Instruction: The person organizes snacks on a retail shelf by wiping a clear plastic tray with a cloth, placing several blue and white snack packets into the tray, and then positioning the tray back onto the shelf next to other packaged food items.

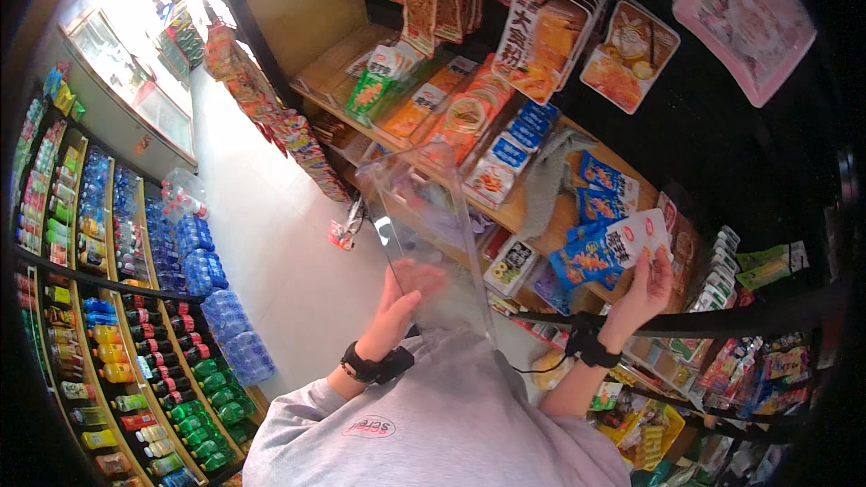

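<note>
My right hand (646, 284) pinches the white ends of several blue-and-white snack packets (595, 250) above the wooden shelf. More blue-and-white packets (602, 179) lie on the shelf just beyond them. A clear plastic box (467, 277), long and narrow, stands tilted between my chest and the shelf edge. My left hand (402, 294) holds its left side, with the fingers blurred behind the transparent wall. A grey cloth (548, 179) lies on the shelf between the packets and a clear bin of blue-and-white packets (507, 152).
The wooden shelf (528, 230) also carries bins of orange packets (467, 118) and green packets (372, 84). Flat snack packs (548, 27) hang above. Drink bottles (159, 352) fill racks on the left, beside shrink-wrapped water bottles (237, 335) along the aisle floor (298, 297). A black cable (541, 368) hangs from my right wrist.
</note>
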`<state>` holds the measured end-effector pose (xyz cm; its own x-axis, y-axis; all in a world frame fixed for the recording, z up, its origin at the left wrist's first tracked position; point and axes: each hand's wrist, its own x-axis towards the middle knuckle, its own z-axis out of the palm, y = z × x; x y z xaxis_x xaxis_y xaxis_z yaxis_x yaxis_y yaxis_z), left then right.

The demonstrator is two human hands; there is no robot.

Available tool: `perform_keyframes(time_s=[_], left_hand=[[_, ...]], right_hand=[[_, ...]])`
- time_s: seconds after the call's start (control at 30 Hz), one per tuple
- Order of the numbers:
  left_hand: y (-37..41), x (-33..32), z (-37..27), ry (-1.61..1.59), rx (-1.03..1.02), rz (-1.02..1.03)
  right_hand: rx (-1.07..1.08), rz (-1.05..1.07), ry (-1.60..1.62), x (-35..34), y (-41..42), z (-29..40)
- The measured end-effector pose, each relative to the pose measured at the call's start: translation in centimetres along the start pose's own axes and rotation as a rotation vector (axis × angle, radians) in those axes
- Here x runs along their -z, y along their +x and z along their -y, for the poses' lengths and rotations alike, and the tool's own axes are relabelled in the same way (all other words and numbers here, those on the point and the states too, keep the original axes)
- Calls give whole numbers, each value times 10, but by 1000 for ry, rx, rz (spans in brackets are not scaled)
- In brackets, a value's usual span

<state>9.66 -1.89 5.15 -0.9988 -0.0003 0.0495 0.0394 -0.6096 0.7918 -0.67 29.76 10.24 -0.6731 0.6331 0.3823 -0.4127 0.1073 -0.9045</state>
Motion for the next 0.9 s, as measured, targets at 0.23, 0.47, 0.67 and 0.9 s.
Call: perform_keyframes(time_s=[0.23,0.47,0.67,0.9], left_hand=[[25,16,-31,180,-239,-96],[32,-3,-33,259,-360,-111],[29,-23,-21,222,-375,-178],[25,-38,0,158,-325,-229]], right_hand=[[-7,32,157,-39,-35,53],[-222,126,276,-79,-74,53],[-239,89,217,-79,-85,31],[-189,-72,257,-70,-89,8]])
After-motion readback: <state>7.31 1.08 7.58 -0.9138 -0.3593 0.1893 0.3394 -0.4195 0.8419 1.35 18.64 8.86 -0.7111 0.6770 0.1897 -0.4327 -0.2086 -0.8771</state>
